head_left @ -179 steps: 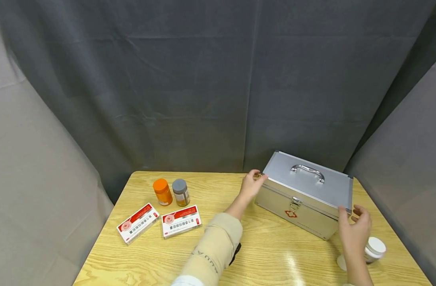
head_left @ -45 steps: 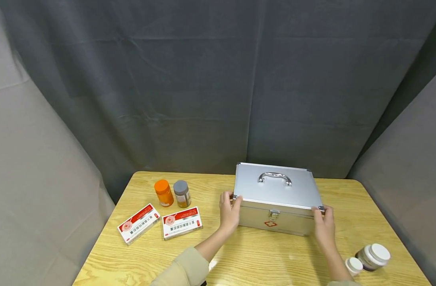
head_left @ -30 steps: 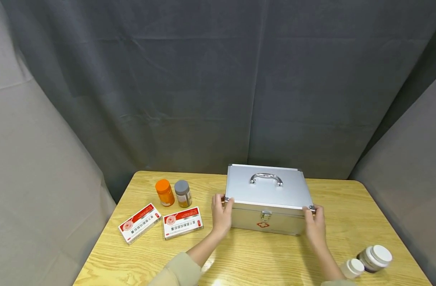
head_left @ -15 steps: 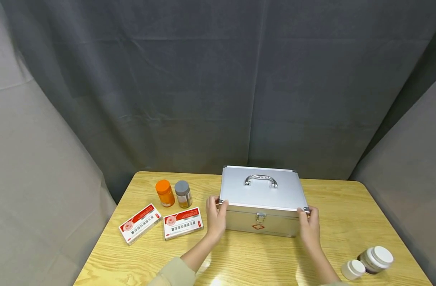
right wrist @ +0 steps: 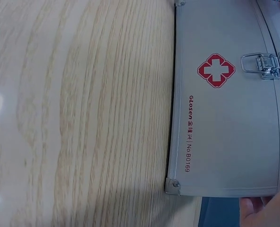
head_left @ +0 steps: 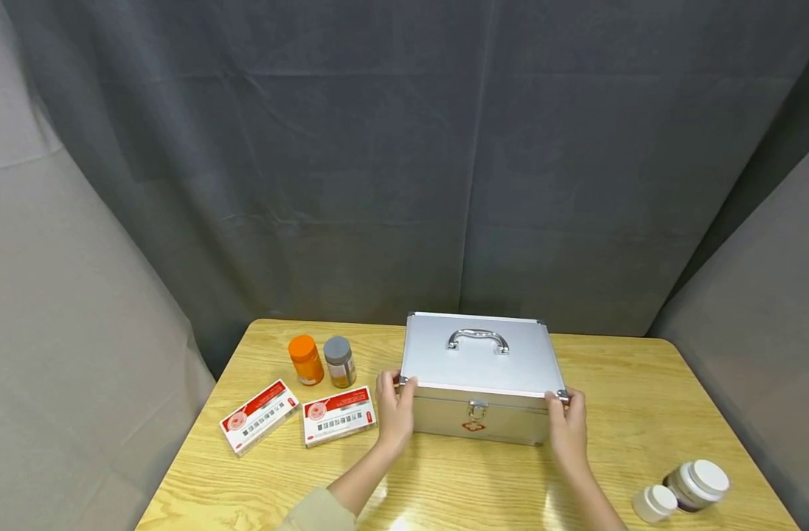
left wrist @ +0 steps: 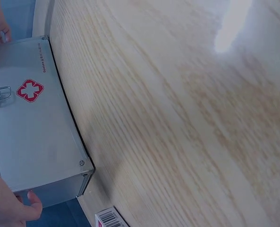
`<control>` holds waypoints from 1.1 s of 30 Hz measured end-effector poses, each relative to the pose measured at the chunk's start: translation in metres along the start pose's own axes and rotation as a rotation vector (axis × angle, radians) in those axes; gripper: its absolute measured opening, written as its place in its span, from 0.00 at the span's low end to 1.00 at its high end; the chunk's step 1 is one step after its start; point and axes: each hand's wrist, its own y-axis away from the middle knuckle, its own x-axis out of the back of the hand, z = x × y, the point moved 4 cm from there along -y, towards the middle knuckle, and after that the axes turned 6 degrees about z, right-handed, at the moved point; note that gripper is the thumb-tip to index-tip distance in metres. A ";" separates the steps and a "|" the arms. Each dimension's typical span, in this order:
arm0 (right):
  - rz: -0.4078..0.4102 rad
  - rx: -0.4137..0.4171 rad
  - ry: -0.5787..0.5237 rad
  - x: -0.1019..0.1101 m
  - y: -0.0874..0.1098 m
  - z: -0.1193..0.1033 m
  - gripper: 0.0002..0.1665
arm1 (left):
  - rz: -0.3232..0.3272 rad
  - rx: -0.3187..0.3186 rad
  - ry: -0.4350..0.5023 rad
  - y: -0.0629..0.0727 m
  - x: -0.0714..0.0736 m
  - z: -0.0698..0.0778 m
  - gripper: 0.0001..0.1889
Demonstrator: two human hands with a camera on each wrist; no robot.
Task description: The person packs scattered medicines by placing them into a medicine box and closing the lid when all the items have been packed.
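A silver metal first-aid box [head_left: 480, 354] with a chrome handle [head_left: 478, 336] on its lid stands closed at the back middle of the table. Its front bears a red cross emblem [right wrist: 216, 70] below a metal latch [right wrist: 267, 65]. My left hand [head_left: 395, 417] grips the front left corner, thumb on the front and fingers round the side. At the front right corner, my right hand [head_left: 567, 431] holds the box the same way. The left wrist view shows the left hand [left wrist: 10, 203] at the box's end; some fingertips are hidden.
Left of the box lie two red-and-white medicine boxes [head_left: 259, 417], with an orange bottle [head_left: 306, 360] and a grey-capped bottle [head_left: 340, 362] behind them. Two white-capped bottles [head_left: 698, 485] stand at the front right of the wooden table [head_left: 484, 494]. Dark curtain [head_left: 351, 184] hangs behind.
Both hands have moved the first-aid box left from the table's right side, and it has turned to face front more squarely. Lately it slides slightly further left and nearer. The bottles on the right are uncovered.
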 end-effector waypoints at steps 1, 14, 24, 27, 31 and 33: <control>0.001 0.002 -0.002 0.000 0.001 0.000 0.18 | 0.004 0.000 0.007 0.000 0.001 0.000 0.11; 0.000 -0.026 0.006 -0.002 0.012 -0.004 0.19 | 0.019 0.032 0.027 0.006 0.012 -0.001 0.10; -0.001 -0.017 0.000 -0.004 0.017 -0.006 0.19 | 0.037 -0.005 0.028 0.014 0.026 0.038 0.07; -0.008 -0.022 -0.002 -0.005 0.019 -0.007 0.19 | 0.043 -0.012 0.030 0.016 0.029 0.044 0.07; -0.021 -0.026 -0.005 -0.005 0.021 -0.008 0.19 | 0.041 -0.010 0.033 0.017 0.032 0.044 0.07; -0.024 -0.031 -0.007 -0.005 0.022 -0.008 0.19 | 0.035 -0.003 0.038 0.017 0.032 0.043 0.08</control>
